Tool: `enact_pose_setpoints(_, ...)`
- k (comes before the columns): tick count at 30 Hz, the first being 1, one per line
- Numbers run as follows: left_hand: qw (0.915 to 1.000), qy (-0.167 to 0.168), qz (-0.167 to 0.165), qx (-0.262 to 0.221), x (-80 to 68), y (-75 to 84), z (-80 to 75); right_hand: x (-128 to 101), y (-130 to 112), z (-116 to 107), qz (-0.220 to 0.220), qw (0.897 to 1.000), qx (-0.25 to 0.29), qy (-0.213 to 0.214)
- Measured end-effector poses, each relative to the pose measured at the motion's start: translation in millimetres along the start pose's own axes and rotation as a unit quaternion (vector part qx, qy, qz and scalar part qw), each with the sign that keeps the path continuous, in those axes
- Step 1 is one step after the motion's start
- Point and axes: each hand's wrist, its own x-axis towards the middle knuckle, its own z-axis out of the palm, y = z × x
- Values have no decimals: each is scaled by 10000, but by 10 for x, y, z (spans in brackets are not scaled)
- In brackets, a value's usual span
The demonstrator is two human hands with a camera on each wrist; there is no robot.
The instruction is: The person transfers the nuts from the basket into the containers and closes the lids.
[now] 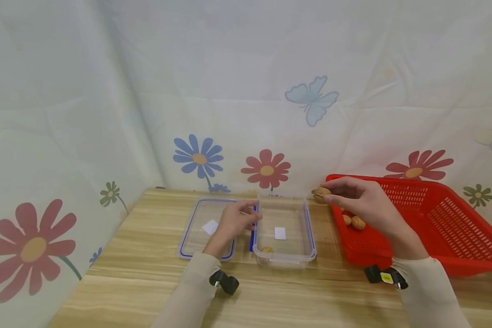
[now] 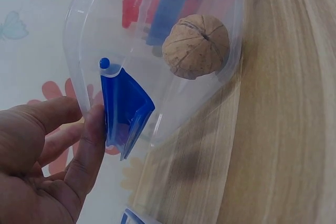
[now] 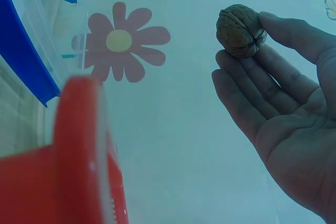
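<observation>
Here the left hand point(image 1: 233, 222) is steadying the clear box point(image 1: 284, 232) by its blue clip, near the desk's far edge, while rightward the right hand point(image 1: 358, 198) is pinching a walnut point(image 1: 321, 194), hovering between box and red basket point(image 1: 434, 223)

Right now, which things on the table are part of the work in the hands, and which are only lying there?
In the work:
- right hand, pinching a walnut
- left hand, on the clear box
- walnut in the box
- red basket with more walnuts

Lying about:
- lid
</observation>
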Motion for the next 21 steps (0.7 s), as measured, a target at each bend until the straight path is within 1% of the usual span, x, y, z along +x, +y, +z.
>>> enact_pose_setpoints(4, 10000, -3, -14, 25, 1, -1, -1, -2, 4, 76, -134, 9999, 34, -78)
enact_pose_setpoints(9, 10000, -32, 37, -34, 14, -13, 15, 10, 15, 164, -334, 9988, 297, -192)
enact_pose_setpoints(15, 10000, -51, 70, -22, 21, -18, 35, 37, 62, 282, -524, 9957, 573, -500)
enact_pose_setpoints(21, 9999, -33, 114, 83, -3, -9, 22, 71, 92, 382, -681, 9929, 664, -713)
